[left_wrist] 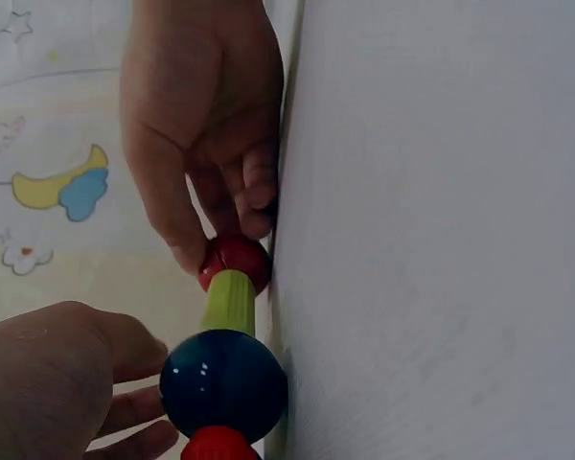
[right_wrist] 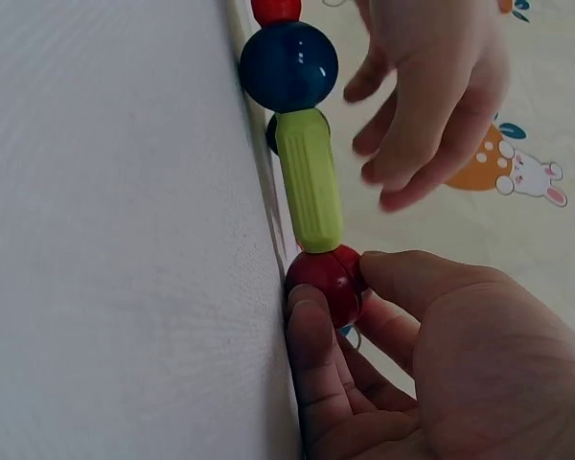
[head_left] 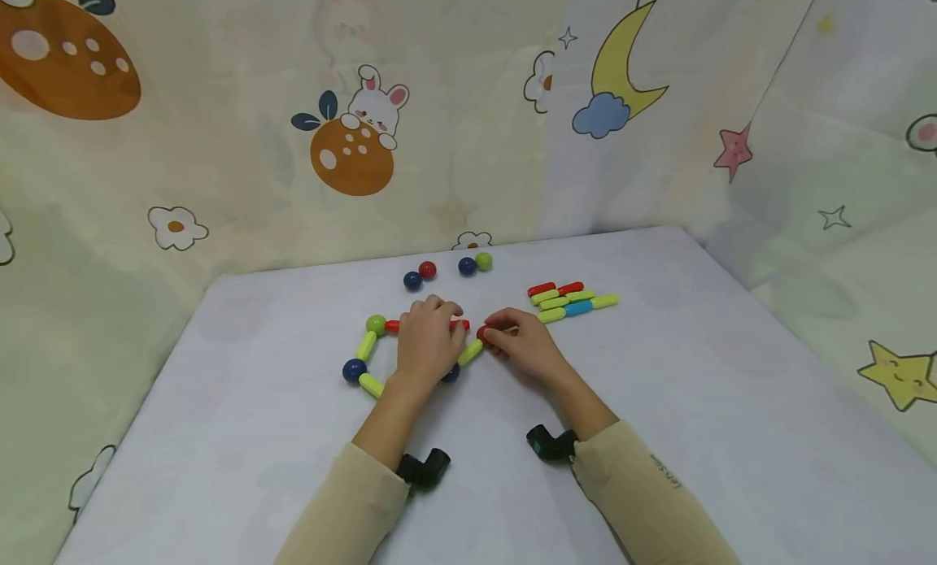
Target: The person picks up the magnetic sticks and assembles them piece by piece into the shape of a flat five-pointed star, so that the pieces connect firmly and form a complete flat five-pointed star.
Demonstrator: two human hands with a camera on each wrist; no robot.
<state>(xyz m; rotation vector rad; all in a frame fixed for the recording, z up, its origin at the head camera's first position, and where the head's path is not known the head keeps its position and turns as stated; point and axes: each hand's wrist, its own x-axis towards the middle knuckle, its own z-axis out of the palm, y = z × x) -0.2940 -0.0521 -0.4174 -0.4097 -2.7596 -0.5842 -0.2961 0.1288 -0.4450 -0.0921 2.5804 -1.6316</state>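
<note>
My right hand (head_left: 529, 347) pinches a red ball (right_wrist: 328, 285) between thumb and fingers. A yellow-green rod (right_wrist: 311, 182) joins that ball to a dark blue ball (right_wrist: 289, 65), with a red rod (left_wrist: 220, 445) attached beyond it. Over the joined pieces hovers my left hand (head_left: 428, 337), its fingers loosely bent and apart from the blue ball in the right wrist view. To its left, a green ball (head_left: 376, 325), a yellow-green rod (head_left: 366, 345) and another blue ball (head_left: 355, 371) form part of the linked outline. My left hand and forearm hide its middle.
Behind the hands lie loose balls: a blue one (head_left: 413, 280), a red one (head_left: 428, 270), another blue one (head_left: 467, 266) and a green one (head_left: 484, 261). Several loose rods, red, yellow-green and one blue (head_left: 578, 307), lie at the right. A printed cloth backs the white table (head_left: 659, 370).
</note>
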